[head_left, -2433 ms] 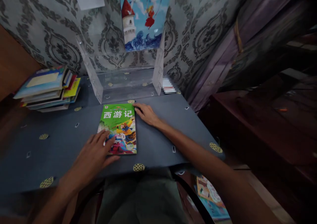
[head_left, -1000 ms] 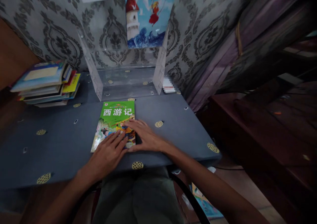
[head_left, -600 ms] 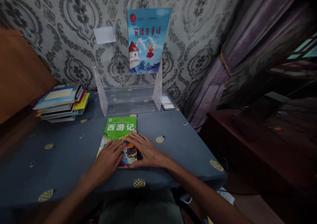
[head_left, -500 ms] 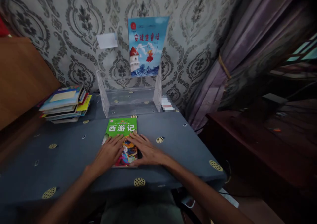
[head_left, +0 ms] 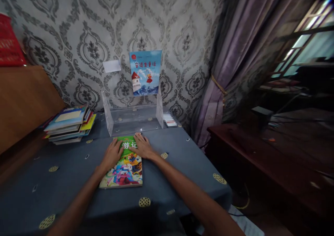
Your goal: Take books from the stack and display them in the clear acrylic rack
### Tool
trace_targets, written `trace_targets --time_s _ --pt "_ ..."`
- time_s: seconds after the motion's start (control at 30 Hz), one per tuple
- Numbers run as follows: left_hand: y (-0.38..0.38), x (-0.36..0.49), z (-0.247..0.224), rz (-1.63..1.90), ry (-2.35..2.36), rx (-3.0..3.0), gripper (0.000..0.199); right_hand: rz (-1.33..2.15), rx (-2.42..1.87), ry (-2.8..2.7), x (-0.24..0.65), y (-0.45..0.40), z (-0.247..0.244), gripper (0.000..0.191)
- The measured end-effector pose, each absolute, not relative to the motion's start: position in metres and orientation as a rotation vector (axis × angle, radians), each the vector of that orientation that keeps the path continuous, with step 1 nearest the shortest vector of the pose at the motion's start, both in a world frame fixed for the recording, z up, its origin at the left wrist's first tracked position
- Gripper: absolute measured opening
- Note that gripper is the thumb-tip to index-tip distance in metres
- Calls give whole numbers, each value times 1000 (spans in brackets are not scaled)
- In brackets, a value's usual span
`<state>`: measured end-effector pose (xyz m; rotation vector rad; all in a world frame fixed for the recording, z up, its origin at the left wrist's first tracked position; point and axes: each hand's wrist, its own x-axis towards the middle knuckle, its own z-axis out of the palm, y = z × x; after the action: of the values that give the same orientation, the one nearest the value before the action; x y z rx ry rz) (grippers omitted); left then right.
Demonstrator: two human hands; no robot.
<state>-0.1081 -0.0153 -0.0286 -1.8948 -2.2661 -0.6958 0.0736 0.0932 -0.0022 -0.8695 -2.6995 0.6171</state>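
Observation:
A book with a green and colourful cover lies flat on the dark blue tablecloth. Flat on its upper left part rests my left hand, fingers apart. My right hand lies over the upper right part of the cover, its fingers spread. Neither hand grips anything. Just behind the book stands a clear plastic rack. A blue book is upright at the rack's upper right, against the patterned wall.
A stack of books sits at the back left, beside a brown wooden panel. A white card shows above the rack's left side. On the right are a tied purple curtain and a dark red cabinet.
Both hands have slid up the cover towards its top edge, so more of its lower part shows. The view has tilted up, with more wall and window visible.

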Motion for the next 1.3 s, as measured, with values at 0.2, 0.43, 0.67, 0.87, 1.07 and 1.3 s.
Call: trace_targets --time_s 0.2,0.43,0.67,0.87,1.07,1.3 --pt "-16 -118 -46 -914 -2318 -1746 41 607 -890 -2667 77 89 -5 77" --pt "-10 -124 -57 -1164 -2276 -1696 41 640 -966 -2657 88 72 10 75" --pt "-12 -131 -50 -1594 -2345 -1630 45 679 -939 -2663 96 48 4 79" --pt "-18 -145 -29 -2457 -2513 -1233 41 679 -947 -2702 95 42 5 76" --pt "-25 -133 -1 -3104 -2646 -762 11 725 -872 -2696 91 49 -5 81" --pt "-23 -113 5 -3295 -2534 -521 5 789 -776 -2515 91 58 -25 76"
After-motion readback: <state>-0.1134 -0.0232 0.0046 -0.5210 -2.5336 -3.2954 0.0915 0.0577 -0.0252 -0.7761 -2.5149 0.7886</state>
